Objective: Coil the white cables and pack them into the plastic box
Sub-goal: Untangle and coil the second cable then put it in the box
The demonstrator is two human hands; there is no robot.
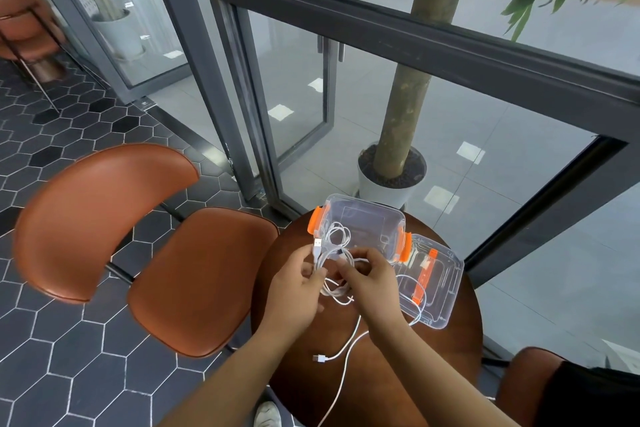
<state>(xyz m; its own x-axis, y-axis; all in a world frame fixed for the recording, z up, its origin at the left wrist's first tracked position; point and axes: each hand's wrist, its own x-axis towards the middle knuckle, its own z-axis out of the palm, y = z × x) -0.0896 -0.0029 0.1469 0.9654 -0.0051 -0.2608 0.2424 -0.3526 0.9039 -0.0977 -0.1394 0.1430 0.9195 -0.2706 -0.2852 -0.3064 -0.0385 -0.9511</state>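
Note:
A clear plastic box [367,218] with orange clips stands open at the far edge of a small round brown table [450,350]. Its clear lid [438,288] lies to the right of it. My left hand [294,284] and my right hand [370,277] both grip a looped bundle of white cables [334,250] just in front of the box. A USB plug sticks up above my left fingers. A loose white cable [341,350] trails across the table toward me, with a plug at its end, and another strand runs over the lid.
A brown leather chair [138,236] stands to the left of the table, and another seat [530,378] shows at the lower right. A potted tree in a white pot [388,184] sits behind the box, next to dark-framed glass doors.

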